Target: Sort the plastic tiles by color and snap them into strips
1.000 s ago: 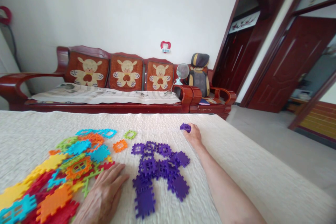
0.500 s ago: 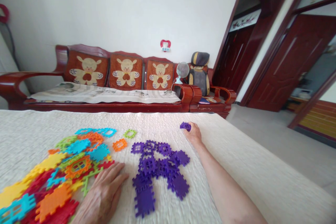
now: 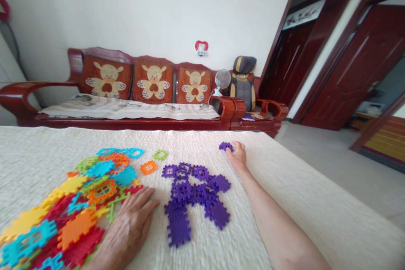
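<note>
My left hand [image 3: 134, 215] lies flat on the cloth, fingers stretched out, at the right edge of a mixed pile of interlocking building tiles [image 3: 76, 228]. Nothing shows in it. My right hand [image 3: 237, 155] reaches to the far right of the table, with thumb and fingers at the right edge of a small purple building tile [image 3: 225, 146]. How firmly they grip it is hard to see. Between my hands lies a loose heap of purple building tiles [image 3: 179, 230], some with window frames. An orange frame tile [image 3: 148, 167] and a green frame tile [image 3: 160, 155] lie apart behind the left hand.
A pale textured cloth [image 3: 284, 202] covers the table. Beyond its far edge stand a red wooden sofa [image 3: 126, 124] with bear cushions, a small fan [image 3: 222, 79] and a chair with a massage cushion [image 3: 242, 88]. Doorways are at the right.
The view has shifted slightly, so the scene sits a little higher and further right. Both hands and the tiles keep nearly the same places on the table.
</note>
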`<state>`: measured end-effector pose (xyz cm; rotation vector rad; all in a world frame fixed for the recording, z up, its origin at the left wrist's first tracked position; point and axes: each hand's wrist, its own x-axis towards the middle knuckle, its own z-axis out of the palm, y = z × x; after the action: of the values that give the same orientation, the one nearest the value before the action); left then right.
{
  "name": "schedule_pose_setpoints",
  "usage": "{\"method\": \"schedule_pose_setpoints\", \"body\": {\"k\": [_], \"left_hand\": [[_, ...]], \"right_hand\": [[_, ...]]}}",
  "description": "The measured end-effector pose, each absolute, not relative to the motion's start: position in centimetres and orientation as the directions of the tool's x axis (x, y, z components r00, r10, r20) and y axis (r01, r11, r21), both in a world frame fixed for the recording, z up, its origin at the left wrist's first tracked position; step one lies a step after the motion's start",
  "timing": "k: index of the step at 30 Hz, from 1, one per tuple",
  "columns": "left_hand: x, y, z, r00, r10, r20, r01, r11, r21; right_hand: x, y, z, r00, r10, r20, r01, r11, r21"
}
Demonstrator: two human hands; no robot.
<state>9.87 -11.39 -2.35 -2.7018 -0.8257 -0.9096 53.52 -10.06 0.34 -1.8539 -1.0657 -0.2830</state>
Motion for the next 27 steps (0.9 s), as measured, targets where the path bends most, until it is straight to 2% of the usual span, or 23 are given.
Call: {"method": "schedule_pose_setpoints", "body": {"k": [3,5,7,9,13,16,19,24,27], "left_hand": [[10.2,-11.9,-1.6,0.638,0.478,0.604,0.563,-0.825,0.059],[10.3,-12.0,-1.4,0.627,0.486,0.609,0.563,-0.823,0.076],[10.3,-11.9,-1.3,0.636,0.474,0.609,0.551,-0.831,0.071],[10.2,-11.8,-1.3,0.65,0.461,0.604,0.543,-0.838,0.056],[10.1,-11.5,-1.4,0.652,0.457,0.605,0.548,-0.835,0.042],[10.1,-11.4,-1.4,0.665,0.44,0.603,0.541,-0.841,0.016],[10.1,-11.5,-1.5,0.667,0.427,0.611,0.545,-0.838,-0.009],[10.1,-11.5,-1.4,0.67,0.418,0.614,0.552,-0.833,-0.036],[10.1,-11.5,-1.4,0.674,0.418,0.609,0.556,-0.83,-0.045]], "right_hand": [[52.1,-12.2,0.8,0.576,0.615,0.538,0.746,-0.128,-0.653],[51.1,-14.3,1.3,0.493,0.727,0.477,0.753,-0.083,-0.652],[50.1,-16.8,2.1,0.303,0.892,0.334,0.749,-0.006,-0.662],[49.2,-18.9,3.2,0.119,0.969,0.218,0.742,0.059,-0.668],[47.9,-21.0,4.9,0.021,0.992,0.122,0.813,0.054,-0.58],[47.3,-20.9,5.3,-0.008,0.992,0.123,0.886,0.064,-0.46],[47.0,-20.5,5.1,-0.028,0.991,0.129,0.91,0.078,-0.408],[47.5,-20.8,5.1,-0.024,0.995,0.092,0.882,0.065,-0.466],[48.6,-20.8,5.5,-0.002,0.999,0.038,0.787,0.025,-0.616]]}}
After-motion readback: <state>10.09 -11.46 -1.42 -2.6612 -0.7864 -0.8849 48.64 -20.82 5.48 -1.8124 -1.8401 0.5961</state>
